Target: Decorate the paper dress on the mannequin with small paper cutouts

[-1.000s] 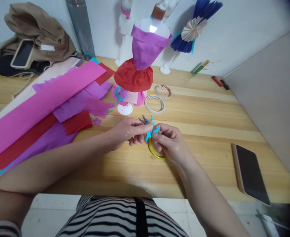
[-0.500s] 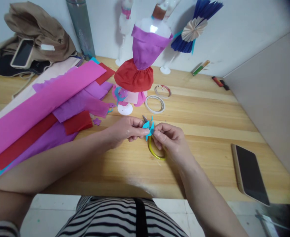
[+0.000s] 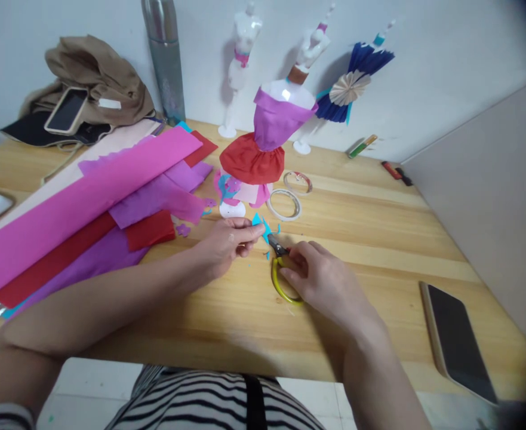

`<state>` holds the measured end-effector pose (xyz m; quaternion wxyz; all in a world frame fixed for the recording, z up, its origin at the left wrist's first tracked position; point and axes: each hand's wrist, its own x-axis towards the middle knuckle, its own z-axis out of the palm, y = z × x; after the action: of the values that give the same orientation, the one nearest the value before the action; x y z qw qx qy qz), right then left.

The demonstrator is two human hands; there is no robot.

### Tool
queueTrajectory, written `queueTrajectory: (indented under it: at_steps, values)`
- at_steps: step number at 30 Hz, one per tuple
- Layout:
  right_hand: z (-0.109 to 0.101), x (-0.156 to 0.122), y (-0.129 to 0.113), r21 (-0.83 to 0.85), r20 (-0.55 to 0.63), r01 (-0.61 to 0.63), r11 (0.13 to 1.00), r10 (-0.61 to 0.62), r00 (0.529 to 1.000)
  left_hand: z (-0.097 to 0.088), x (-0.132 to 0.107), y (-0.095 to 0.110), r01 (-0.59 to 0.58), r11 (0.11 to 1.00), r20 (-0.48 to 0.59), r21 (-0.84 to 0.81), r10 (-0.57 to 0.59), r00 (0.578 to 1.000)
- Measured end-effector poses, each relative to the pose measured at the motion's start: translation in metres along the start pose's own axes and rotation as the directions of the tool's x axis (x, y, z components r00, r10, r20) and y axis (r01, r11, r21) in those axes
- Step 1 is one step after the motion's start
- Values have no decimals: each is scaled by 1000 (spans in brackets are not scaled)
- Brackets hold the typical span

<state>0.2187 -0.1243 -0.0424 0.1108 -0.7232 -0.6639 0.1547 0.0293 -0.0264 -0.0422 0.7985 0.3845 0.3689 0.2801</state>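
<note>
A small piece of bright blue paper [image 3: 263, 226] is pinched between the thumb and fingers of my left hand [image 3: 230, 243]. My right hand [image 3: 319, 278] is closed on the handle of a pair of scissors [image 3: 283, 292] with yellow grips. The dark blades point up and left and reach the blue paper's lower edge. I cannot tell whether the blades are cutting it. Tiny blue scraps [image 3: 267, 255] lie on the table near the blades. Just beyond my hands stands a mannequin in a purple top [image 3: 277, 119] and red gathered skirt [image 3: 254, 156].
Two tape rolls, one white [image 3: 284, 205] and one reddish [image 3: 298, 183], lie behind my hands. Coloured paper sheets [image 3: 97, 197] fill the left side, below a bottle [image 3: 166, 65]. A phone [image 3: 457, 340] lies at the right. More mannequins [image 3: 246, 33] stand by the wall.
My right hand has let go of the blue paper and closed on the scissors handle. My left hand keeps the paper. The head view has shifted, showing more of the mannequins.
</note>
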Motion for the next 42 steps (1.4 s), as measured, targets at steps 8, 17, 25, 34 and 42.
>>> queueTrajectory:
  at_steps: [8, 17, 25, 34, 42]
  values:
    - [11, 6, 7, 0, 81, -53, 999, 53, 995, 1, -3, 0, 31, 999, 37, -45, -30, 999]
    - [4, -11, 34, 865, 80, -126, 486, 113, 990, 6, -9, -4, -33, 997, 72, -74, 39, 997]
    - [24, -27, -9, 985, 158, -151, 85, -70, 985, 13, -21, -1, -94, 987, 89, -127, 106, 990]
    - [53, -32, -30, 983, 125, -114, 142, -68, 990, 16, -21, 7, -209, 974, -16, 84, 211, 977]
    - [51, -36, -30, 960, -5, 43, 278, -137, 991, 24, -25, 19, -90, 965, -158, 247, 132, 979]
